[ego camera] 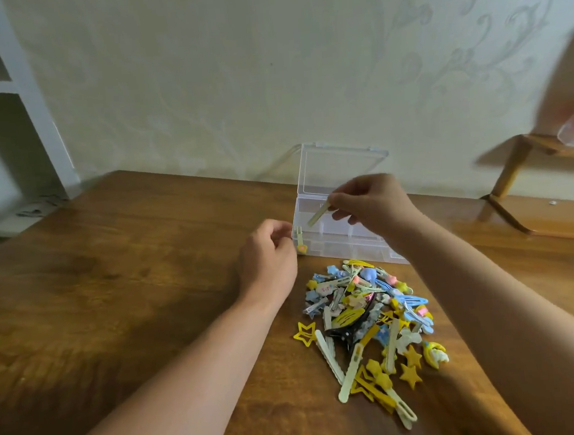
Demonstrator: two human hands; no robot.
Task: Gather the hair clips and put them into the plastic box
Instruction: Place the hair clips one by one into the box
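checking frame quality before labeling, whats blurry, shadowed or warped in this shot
Head view: wide-angle lens bends the shelf unit at the left edge; the top-right corner is smeared by blur. Dim, soft light leaves the near table dark. The clip pile is fairly sharp. The clear plastic box is faint against the wall, with the right hand pinching a pale clip over it and the left hand beside it.
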